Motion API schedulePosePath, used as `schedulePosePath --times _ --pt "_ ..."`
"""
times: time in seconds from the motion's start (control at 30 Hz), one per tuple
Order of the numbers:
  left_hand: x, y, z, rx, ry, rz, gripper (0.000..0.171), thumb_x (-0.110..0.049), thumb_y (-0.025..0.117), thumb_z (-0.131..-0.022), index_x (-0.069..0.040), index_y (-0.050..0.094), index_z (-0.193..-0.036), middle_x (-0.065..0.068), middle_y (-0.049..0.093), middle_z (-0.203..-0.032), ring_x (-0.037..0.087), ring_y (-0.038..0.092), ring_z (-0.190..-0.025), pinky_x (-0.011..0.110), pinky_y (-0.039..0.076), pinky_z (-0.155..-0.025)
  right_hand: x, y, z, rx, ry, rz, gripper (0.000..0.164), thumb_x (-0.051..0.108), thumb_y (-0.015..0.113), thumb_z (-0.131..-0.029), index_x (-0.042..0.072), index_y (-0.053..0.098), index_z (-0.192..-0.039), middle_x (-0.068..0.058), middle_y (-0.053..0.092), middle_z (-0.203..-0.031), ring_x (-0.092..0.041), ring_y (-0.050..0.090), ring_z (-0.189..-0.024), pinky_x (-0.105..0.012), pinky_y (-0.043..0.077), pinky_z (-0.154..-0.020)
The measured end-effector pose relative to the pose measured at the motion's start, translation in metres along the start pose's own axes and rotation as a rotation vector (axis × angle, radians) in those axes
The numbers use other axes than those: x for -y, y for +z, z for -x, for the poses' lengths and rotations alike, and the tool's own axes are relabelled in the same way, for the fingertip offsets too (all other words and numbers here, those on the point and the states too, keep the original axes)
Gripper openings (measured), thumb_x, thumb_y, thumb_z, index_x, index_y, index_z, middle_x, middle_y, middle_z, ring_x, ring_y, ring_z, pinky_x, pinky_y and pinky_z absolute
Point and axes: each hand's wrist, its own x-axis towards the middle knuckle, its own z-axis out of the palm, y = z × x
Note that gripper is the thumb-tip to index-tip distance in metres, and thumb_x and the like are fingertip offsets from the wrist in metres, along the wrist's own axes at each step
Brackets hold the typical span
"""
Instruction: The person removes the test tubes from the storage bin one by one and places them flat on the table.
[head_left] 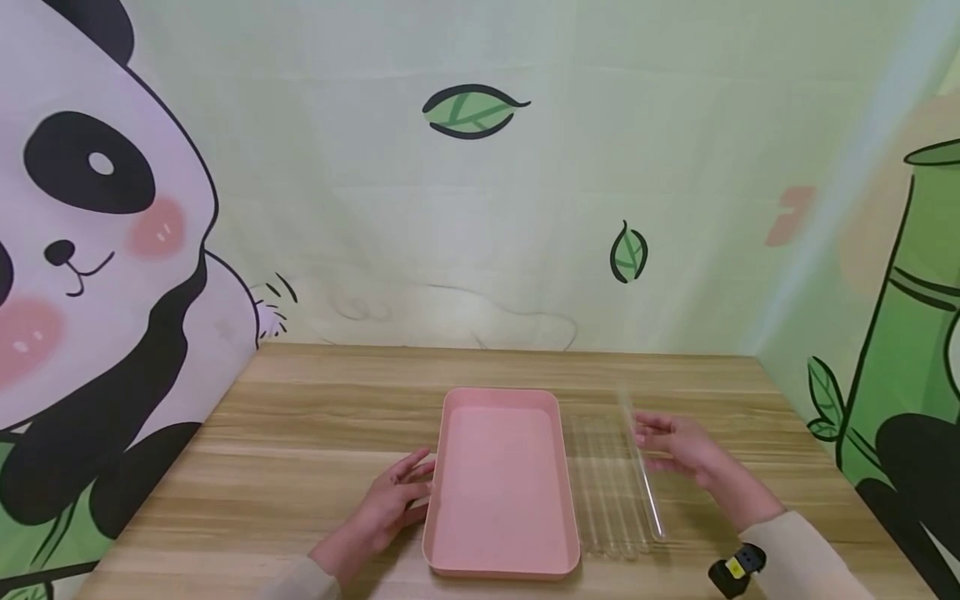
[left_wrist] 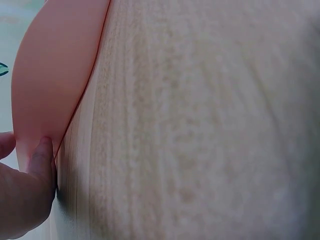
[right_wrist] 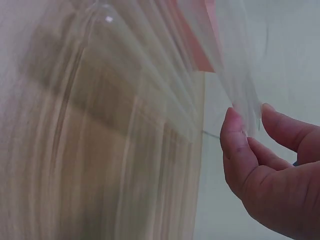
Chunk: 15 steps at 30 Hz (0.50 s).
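A shallow pink tray lies on the wooden table, its inside bare. My left hand rests against the tray's left side with fingers loosely extended; in the left wrist view its thumb touches the outer wall. Right of the tray is a clear plastic case with long ribbed channels. Its clear lid stands raised on edge at the right. My right hand pinches the lid near its far end, with thumb and fingers on either side in the right wrist view.
The wooden table runs back to a printed cloth wall with a panda, leaves and bamboo. A black device sits at my right wrist.
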Motion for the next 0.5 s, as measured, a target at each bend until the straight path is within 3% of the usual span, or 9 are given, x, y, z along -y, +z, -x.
schedulePosePath --times 0.5 --pt "0.000 -0.001 0.000 0.005 -0.004 -0.001 0.069 0.004 0.055 -0.095 -0.001 0.030 -0.159 0.031 0.035 -0.160 0.013 0.065 -0.109 0.030 0.058 -0.090 -0.022 0.008 -0.021 -0.080 0.045 0.060 0.061 -0.004 0.055 -0.097 -0.021 0.028 -0.149 -0.041 0.048 -0.138 -0.005 0.061 -0.090 -0.025 0.059 -0.071"
